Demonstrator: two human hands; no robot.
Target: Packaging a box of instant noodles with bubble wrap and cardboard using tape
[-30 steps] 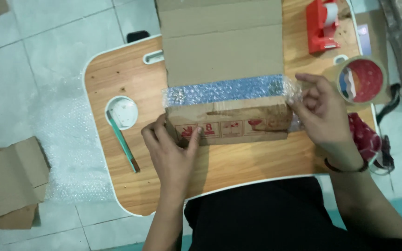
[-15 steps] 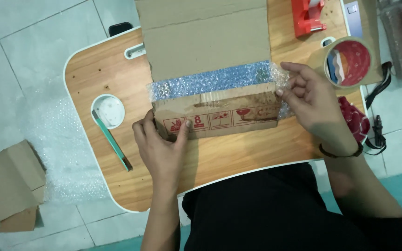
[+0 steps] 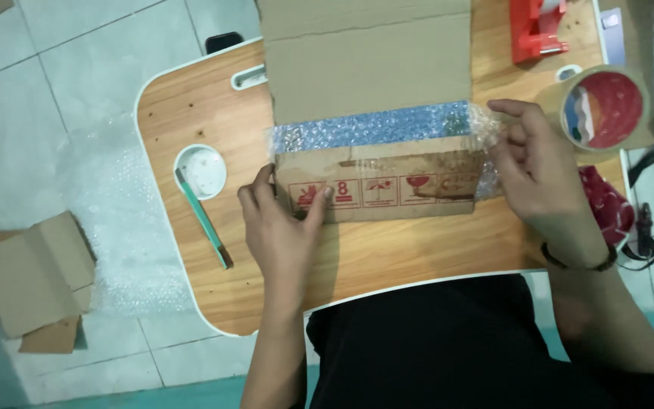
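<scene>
tape roll (image 3: 607, 108), red dispenser (image 3: 537, 29), green cutter (image 3: 202, 220)

The light is soft and a bit dim. Everything looks slightly fuzzy, and the bubble wrap (image 3: 376, 127) shines a little.
</scene>
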